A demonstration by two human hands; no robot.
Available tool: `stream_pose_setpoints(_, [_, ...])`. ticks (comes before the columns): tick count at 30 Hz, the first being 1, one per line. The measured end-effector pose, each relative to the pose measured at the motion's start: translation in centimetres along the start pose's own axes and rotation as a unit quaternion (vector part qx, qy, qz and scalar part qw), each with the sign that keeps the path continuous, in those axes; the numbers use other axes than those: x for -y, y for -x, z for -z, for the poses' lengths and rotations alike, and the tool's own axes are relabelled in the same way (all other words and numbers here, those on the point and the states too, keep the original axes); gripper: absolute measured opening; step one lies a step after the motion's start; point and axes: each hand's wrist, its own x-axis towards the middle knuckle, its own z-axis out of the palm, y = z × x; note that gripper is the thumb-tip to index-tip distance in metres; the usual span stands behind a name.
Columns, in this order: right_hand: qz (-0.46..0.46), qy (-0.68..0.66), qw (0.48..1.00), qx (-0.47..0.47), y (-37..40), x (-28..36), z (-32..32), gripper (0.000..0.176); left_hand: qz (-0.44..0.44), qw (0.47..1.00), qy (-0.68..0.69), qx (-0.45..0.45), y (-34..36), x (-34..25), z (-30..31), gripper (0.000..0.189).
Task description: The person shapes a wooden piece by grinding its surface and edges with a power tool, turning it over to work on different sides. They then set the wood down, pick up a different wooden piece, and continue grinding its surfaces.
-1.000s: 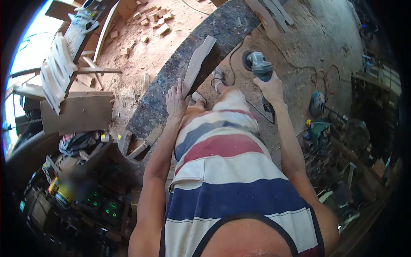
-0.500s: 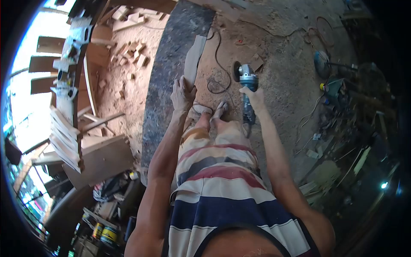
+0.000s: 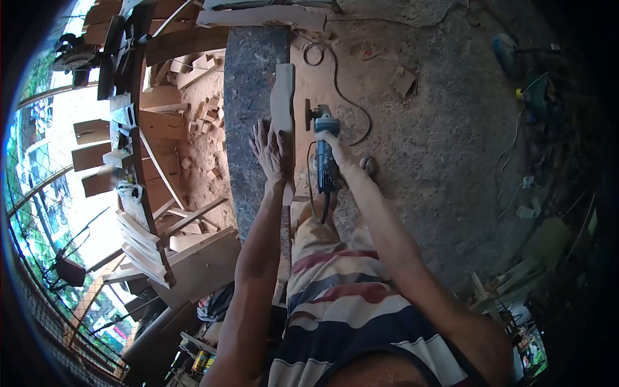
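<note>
Along the dark slab point(image 3: 248, 97), wooden piece point(image 3: 282, 97) lengthwise away, left hand point(image 3: 271, 151) spread flat atop; right hand point(image 3: 336, 149) tight around grinder point(image 3: 324, 161).

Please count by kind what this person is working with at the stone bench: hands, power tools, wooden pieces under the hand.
Hands: 2, left hand and right hand
Power tools: 1, the angle grinder
Wooden pieces: 1, the long wooden piece
Total: 4

The person wears a sleeveless top point(image 3: 348, 303) with horizontal bands of cream, red and navy blue; dark binding edges the neckline and armholes. Both arms, left hand point(image 3: 271, 149) and right hand point(image 3: 336, 147) are bare.
</note>
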Motion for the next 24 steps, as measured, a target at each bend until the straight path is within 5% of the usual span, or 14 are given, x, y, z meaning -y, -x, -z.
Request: stream_pose_setpoints(24, [-0.021,0.102,0.995,-0.010,1.2,1.7,-3.4,0.044,-0.054,0.996,0.075,-0.001,-0.2,0.0,0.5,0.059])
